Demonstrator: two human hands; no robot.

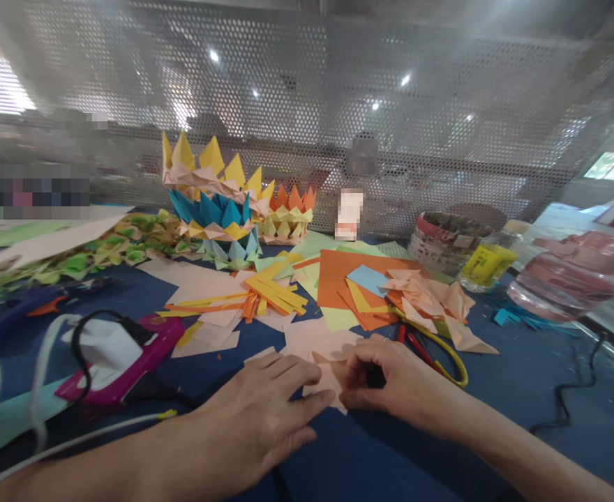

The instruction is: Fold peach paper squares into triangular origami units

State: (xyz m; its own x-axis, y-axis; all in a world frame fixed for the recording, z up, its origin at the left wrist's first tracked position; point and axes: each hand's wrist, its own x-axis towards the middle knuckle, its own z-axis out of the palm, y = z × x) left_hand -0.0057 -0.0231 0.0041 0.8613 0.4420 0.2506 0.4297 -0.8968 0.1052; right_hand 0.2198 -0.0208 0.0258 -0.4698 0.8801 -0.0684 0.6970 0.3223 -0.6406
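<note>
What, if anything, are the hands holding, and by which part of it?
A pink paper: the right hand appears to pinch its right edge, while the left hand touches its left side without clearly gripping.

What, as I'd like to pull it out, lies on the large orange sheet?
Light-blue paper, a yellow piece and folded pink pieces overlap the orange sheet. What they cover cannot be seen.

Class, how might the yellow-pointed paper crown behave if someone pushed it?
The yellow-pointed crown is probably light, being folded paper. It could slide or topple, since it appears perched on the teal-pointed crown. Its thin points would likely bend.
</note>
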